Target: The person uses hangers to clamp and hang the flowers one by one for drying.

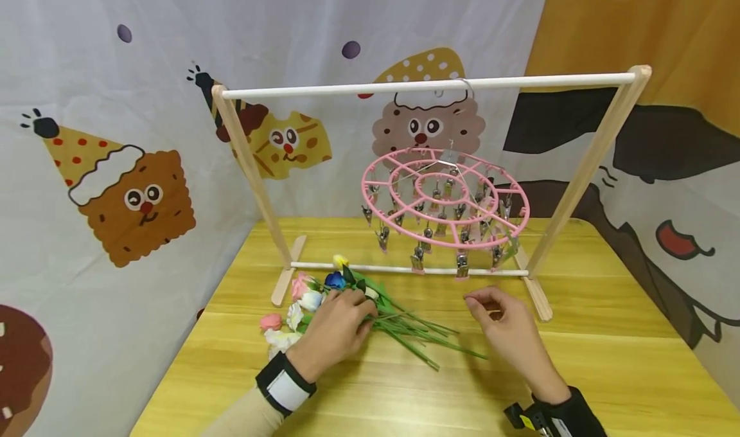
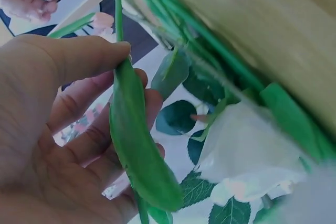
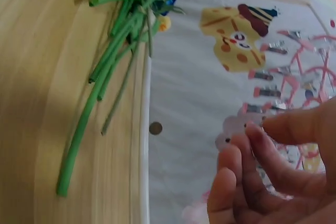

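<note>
Flowers lie on the left of the desk, and my left hand pinches a green stem by its leaf. Next, a pink round hanger hangs up high. My right hand, fingers loosely bent and bare, is nearby
</note>
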`<state>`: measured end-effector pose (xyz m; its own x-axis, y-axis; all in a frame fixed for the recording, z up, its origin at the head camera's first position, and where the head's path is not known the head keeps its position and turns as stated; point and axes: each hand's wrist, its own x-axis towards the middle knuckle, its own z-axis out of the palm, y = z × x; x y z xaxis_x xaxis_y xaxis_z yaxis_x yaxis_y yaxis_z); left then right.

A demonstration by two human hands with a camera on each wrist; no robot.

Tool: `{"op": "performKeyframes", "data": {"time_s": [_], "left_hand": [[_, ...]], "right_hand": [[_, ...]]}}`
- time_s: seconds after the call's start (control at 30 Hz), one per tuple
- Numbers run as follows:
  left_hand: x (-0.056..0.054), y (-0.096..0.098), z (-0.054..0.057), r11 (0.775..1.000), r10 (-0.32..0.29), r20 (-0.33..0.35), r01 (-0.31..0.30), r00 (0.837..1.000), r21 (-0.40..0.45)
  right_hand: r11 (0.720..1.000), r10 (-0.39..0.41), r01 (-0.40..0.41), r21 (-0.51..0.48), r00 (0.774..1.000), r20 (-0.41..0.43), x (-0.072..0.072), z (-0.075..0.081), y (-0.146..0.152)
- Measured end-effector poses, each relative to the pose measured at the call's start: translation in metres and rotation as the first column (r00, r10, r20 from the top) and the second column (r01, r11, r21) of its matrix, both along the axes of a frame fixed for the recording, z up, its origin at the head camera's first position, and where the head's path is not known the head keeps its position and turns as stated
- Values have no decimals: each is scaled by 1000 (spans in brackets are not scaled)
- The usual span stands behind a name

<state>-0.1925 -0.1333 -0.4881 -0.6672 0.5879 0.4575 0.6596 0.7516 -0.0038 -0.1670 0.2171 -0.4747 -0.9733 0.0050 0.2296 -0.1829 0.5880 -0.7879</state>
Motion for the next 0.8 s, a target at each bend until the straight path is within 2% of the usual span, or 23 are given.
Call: {"op": "performKeyframes", "data": {"time_s": [0.17,0.27,0.43,0.57,0.67,0.8], "left_hand": [[2,-2,9,1000,-23,-16,23,1000,2],[2,-4,16,999,-40,-30,40,999,0],[2,-6,27,997,-72,-39,72,997,-3],[6,-9,33,995,-94,-23,94,995,23],[8,-12,35,991,-107,-1,107,994,79],[7,-14,36,981,-132,57,122,990,151]], "right_hand": [[989,141,-140,41,990,-26,1,-4,-12],[984,172,-170,48,984,-45,1,-5,-16],[991,125,-121,50,989,-78,1,-2,-13],[998,65,-62,25,985,-162,4,2,-9],[998,25,-38,-41,963,-267,8,5,-7],[988,-43,-26,-152,901,-432,9,11,-5]]}}
